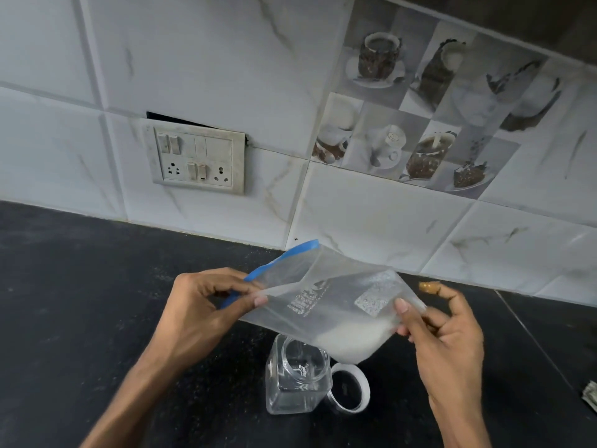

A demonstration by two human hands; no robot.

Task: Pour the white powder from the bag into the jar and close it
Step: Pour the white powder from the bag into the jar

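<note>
A clear zip bag (326, 302) with a blue seal strip hangs in the air above the counter, white powder settled in its lower right corner. My left hand (206, 305) pinches the bag's blue mouth end. My right hand (442, 331) grips the bag's bottom right edge. Below the bag stands an open clear square jar (295, 379), empty as far as I can see. Its round clear lid (350, 389) lies on the counter, touching the jar's right side.
The black speckled counter (80, 302) runs to a white tiled wall with a switch and socket plate (197, 158). A small patterned object (591, 396) sits at the right edge of view.
</note>
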